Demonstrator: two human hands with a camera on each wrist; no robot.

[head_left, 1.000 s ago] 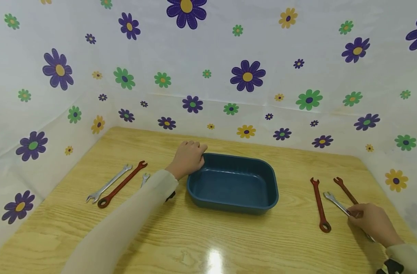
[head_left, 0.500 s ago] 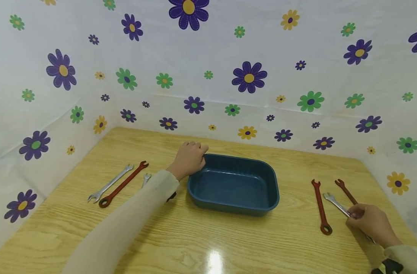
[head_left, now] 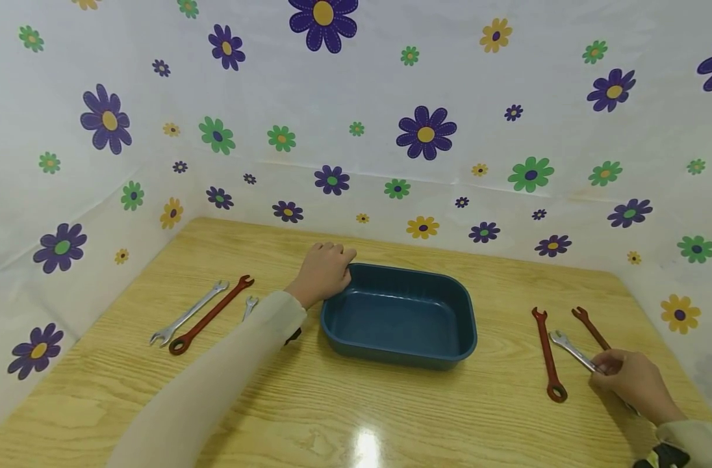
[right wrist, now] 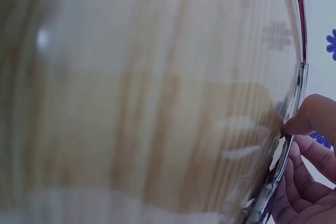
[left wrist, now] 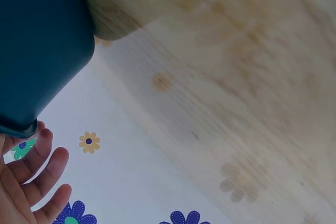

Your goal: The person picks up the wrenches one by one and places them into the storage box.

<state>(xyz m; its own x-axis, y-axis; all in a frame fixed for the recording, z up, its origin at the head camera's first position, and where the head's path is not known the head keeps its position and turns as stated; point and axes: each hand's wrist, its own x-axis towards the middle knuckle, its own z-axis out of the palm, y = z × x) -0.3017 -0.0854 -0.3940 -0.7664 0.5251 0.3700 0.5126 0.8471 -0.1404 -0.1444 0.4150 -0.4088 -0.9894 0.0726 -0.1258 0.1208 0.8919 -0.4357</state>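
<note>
On the right part of the table [head_left: 356, 403], seen from the head, the right hand [head_left: 639, 385] pinches a silver wrench [head_left: 575, 354]. Its forked end sticks out past the fingertips and points away from the person and to the left, toward the blue bin [head_left: 391, 355]. Its long line slants, and a bit of the other end peeks out under the hand. It lies between the near red wrench [head_left: 547, 357] on its left and the far red wrench [head_left: 591, 327] on its right. The left hand [head_left: 323, 273] grips the bin's back left corner, well apart from the silver wrench. The bin's long way runs left to right.

From the left wrist, some fingers are spread apart by the bin's rim, and one touches it.

From the right wrist, the thumb and a finger squeeze the silver wrench, which runs steeply from top right to bottom left. I cannot tell if it touches the table.
</note>
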